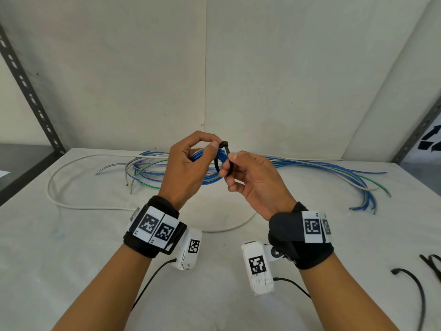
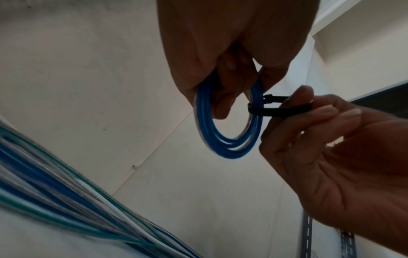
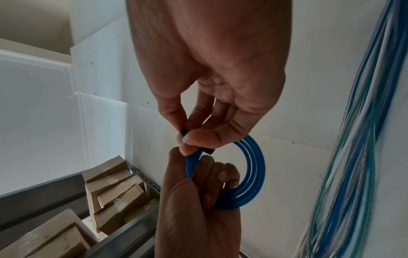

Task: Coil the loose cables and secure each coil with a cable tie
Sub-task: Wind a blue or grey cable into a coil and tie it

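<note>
Above the table (image 1: 95,235), a blue coil (image 2: 229,143) is gripped by the curled left hand (image 1: 188,168). Its black cable tie (image 2: 269,110) is pinched between thumb and fingers of the right hand (image 1: 257,182).

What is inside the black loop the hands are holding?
The black cable tie loops around a strand bundle of the blue coil, held by the left hand. The right hand covers part of it.

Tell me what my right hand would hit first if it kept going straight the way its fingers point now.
Probably the left hand. The right hand points left and away, pinching the black cable tie looped around the blue coil, and the left thumb sits just past it. Depth is uncertain.
</note>
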Action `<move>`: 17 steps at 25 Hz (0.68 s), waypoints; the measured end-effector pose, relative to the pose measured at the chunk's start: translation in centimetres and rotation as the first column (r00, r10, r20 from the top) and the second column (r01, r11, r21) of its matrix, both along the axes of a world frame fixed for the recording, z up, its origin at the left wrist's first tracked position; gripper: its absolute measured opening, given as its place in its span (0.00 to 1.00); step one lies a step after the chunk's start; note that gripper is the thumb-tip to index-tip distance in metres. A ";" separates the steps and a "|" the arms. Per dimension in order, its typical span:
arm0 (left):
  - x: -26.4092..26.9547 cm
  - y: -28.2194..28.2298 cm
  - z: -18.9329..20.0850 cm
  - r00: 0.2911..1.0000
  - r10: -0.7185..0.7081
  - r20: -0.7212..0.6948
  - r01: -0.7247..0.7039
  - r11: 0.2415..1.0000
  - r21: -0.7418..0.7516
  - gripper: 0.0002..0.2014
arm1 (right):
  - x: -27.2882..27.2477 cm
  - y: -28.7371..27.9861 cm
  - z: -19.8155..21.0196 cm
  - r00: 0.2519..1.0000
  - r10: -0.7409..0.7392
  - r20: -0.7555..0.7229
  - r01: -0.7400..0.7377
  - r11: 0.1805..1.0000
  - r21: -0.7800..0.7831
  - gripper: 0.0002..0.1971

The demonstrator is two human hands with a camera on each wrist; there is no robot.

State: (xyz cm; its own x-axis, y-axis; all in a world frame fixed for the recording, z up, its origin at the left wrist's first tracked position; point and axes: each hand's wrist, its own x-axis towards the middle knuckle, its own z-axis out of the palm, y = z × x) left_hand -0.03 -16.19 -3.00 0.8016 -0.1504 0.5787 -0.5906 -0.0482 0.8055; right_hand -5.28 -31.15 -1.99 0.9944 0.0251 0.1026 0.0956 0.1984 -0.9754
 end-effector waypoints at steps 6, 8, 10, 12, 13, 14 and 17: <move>-0.5 -0.4 0.0 0.999 -0.020 0.034 0.019 0.999 0.028 0.05 | -0.3 0.2 0.1 0.998 -0.045 0.046 0.042 0.997 0.060 0.11; -0.5 -0.5 -0.1 0.999 -0.021 0.024 0.021 0.999 0.033 0.05 | -0.3 0.3 0.0 0.986 -0.130 0.102 0.125 0.991 0.055 0.08; -0.4 -0.5 -0.2 1.000 -0.025 0.013 0.025 0.999 0.029 0.05 | -0.3 0.1 -0.1 0.979 -0.168 0.113 0.163 0.985 0.058 0.14; -0.4 -0.7 -0.2 0.999 -0.046 -0.001 0.046 0.999 0.027 0.05 | -0.3 -0.1 -0.2 0.982 -0.153 0.112 0.151 0.988 0.026 0.14; -0.5 -0.8 -0.3 0.998 -0.058 -0.007 0.058 0.998 0.029 0.06 | -0.3 -0.3 -0.2 0.980 -0.159 0.121 0.161 0.987 -0.005 0.13; -0.6 -1.0 -0.3 0.997 -0.070 -0.016 0.071 0.997 0.031 0.06 | -0.3 -0.3 -0.3 0.975 -0.179 0.132 0.184 0.982 -0.030 0.13; -0.8 -1.2 -0.4 0.993 -0.109 -0.039 0.110 0.993 0.029 0.05 | 0.1 -0.7 -0.6 0.961 -0.234 0.149 0.243 0.969 -0.045 0.10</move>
